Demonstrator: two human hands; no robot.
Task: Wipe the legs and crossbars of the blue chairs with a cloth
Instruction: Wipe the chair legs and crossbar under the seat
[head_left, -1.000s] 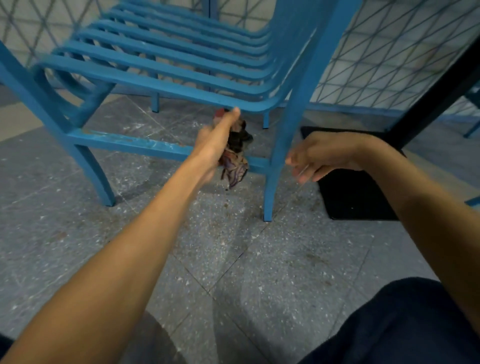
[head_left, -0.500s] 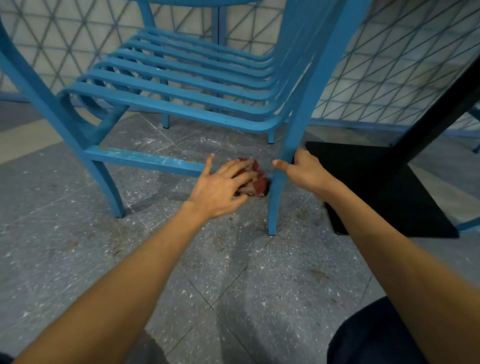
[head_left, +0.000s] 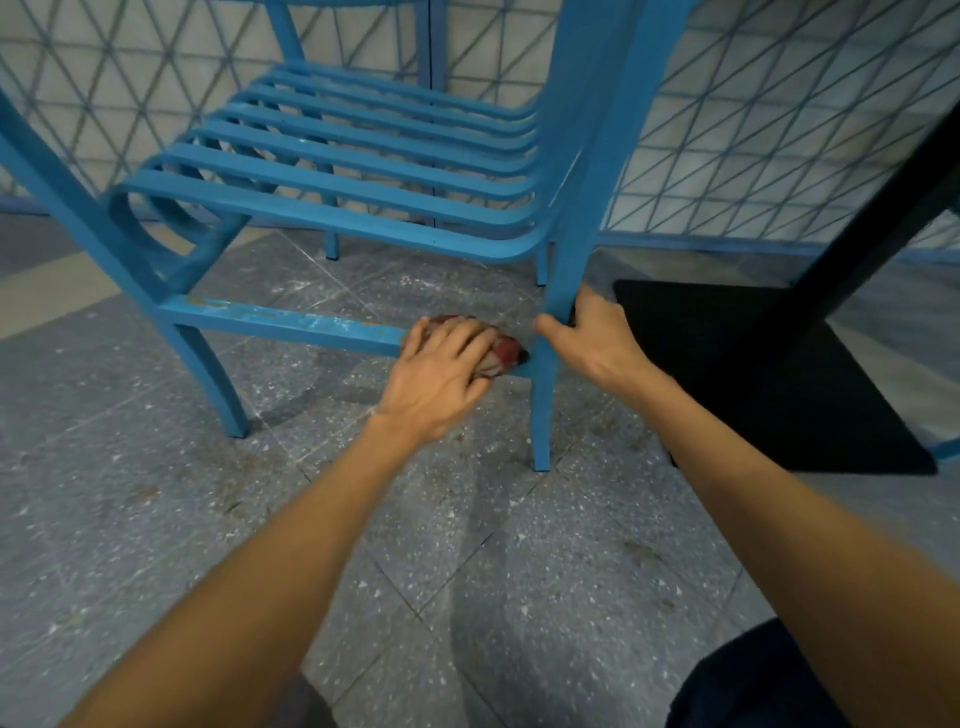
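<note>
A second ago the left hand (head_left: 441, 379) held the cloth (head_left: 501, 356) dangling off the crossbar (head_left: 291, 325). Now its spread fingers press the wadded cloth onto the crossbar, right against the leg (head_left: 543, 415). The right hand (head_left: 597, 343), which was free then, now clasps the leg just above that joint, likely steadying the chair. The wiping of this bar seems ready to start, running away from the leg. The cloth lies under the left hand, just beside the right thumb.
</note>
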